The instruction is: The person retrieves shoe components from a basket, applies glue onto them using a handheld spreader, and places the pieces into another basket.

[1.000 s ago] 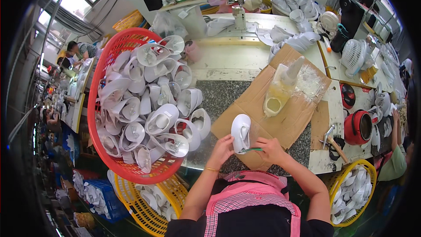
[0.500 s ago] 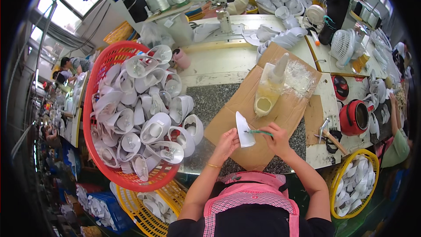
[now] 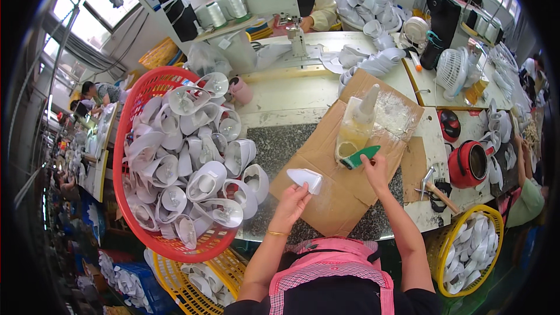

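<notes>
My left hand (image 3: 291, 205) pinches a curved white piece (image 3: 305, 180), possibly a shoe part, by its lower right end above the cardboard. In my right hand (image 3: 375, 170) is a flat green spreader (image 3: 360, 157), its blade at the opening of a translucent glue bottle (image 3: 356, 126). Yellowish stuff shows inside that bottle, which lies on the cardboard sheet (image 3: 315, 149) with its narrow spout pointing away from me. Part of the opening is hidden behind the spreader.
A red basket (image 3: 121, 157) heaped with white parts stands at left; yellow baskets (image 3: 431, 256) sit below the table at both sides. Right of the cardboard lie a hammer (image 3: 442, 195) and a red pot (image 3: 461, 166). Beyond is a sewing machine (image 3: 297, 41) with a person behind it.
My right hand has moved the spreader off the white piece to the bottle's opening. My left hand has shifted left and nearer, turning the piece. A person has come into view behind the sewing machine.
</notes>
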Tool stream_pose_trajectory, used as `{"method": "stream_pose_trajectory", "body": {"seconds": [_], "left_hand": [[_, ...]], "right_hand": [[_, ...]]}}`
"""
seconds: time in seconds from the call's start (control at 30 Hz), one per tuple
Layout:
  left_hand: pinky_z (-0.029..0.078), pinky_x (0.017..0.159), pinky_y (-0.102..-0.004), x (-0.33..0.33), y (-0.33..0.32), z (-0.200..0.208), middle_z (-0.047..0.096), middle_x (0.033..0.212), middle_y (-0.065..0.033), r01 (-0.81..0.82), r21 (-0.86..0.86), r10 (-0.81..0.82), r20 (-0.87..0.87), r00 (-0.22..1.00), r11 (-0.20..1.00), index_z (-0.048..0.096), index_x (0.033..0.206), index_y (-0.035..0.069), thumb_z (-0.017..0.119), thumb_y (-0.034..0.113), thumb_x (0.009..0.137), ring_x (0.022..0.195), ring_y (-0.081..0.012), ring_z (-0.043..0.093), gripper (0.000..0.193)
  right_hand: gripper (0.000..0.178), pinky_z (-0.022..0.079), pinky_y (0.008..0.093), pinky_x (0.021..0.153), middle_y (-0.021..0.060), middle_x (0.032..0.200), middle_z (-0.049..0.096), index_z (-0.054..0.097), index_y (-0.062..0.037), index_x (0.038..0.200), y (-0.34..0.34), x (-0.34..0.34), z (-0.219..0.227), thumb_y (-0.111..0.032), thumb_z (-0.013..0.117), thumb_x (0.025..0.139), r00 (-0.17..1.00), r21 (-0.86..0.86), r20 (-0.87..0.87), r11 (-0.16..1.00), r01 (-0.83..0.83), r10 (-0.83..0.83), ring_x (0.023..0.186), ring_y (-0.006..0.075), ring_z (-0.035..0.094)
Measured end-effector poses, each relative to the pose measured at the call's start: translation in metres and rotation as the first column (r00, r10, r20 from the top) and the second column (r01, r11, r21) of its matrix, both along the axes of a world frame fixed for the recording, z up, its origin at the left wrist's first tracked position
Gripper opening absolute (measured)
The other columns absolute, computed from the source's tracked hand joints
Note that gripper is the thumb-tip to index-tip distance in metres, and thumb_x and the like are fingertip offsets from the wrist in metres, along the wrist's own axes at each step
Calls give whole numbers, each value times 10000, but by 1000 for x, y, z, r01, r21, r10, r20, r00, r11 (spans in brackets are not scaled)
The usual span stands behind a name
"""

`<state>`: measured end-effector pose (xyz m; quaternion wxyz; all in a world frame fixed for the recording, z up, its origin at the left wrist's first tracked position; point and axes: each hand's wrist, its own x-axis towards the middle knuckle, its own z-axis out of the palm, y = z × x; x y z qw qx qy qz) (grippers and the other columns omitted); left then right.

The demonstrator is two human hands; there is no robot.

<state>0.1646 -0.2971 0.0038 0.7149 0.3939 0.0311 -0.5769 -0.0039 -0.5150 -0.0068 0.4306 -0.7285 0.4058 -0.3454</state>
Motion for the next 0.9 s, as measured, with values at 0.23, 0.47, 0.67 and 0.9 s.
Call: {"method": "stream_pose_trajectory", "body": {"seconds": [0.23,0.47,0.67,0.9], "left_hand": [[527,966,-319,-6,-4,4,583,1207,-130,-58,-146,44,-100,994,988,451,1257,-53,498,96,990,1119,-209,601,309],[505,1011,-368,-7,0,21,582,1238,-160,-94,-210,34,-271,962,973,458,1262,-58,462,87,1001,1158,-257,589,299],[507,998,-369,-18,5,49,598,1215,-154,-43,-194,29,-79,996,980,475,1242,-56,429,142,1021,1144,-256,599,301],[508,976,-375,-27,12,41,596,1227,-154,-101,-117,133,309,942,988,498,1220,-44,402,178,1036,1124,-253,613,304]], "right_hand": [[79,374,302,485,85,732,602,688,-20,896,70,14,79,-62,660,835,931,-76,142,941,-330,337,523,154,510],[83,397,309,500,111,733,591,690,-19,883,71,15,100,-20,660,806,929,-395,105,872,-288,354,567,211,547],[54,394,315,495,103,705,569,689,-30,869,78,8,128,-44,664,824,955,-297,45,917,-267,293,545,207,534],[78,356,309,468,95,656,525,677,-26,878,84,16,128,-95,687,843,962,-240,98,944,-226,256,503,180,498]]}}
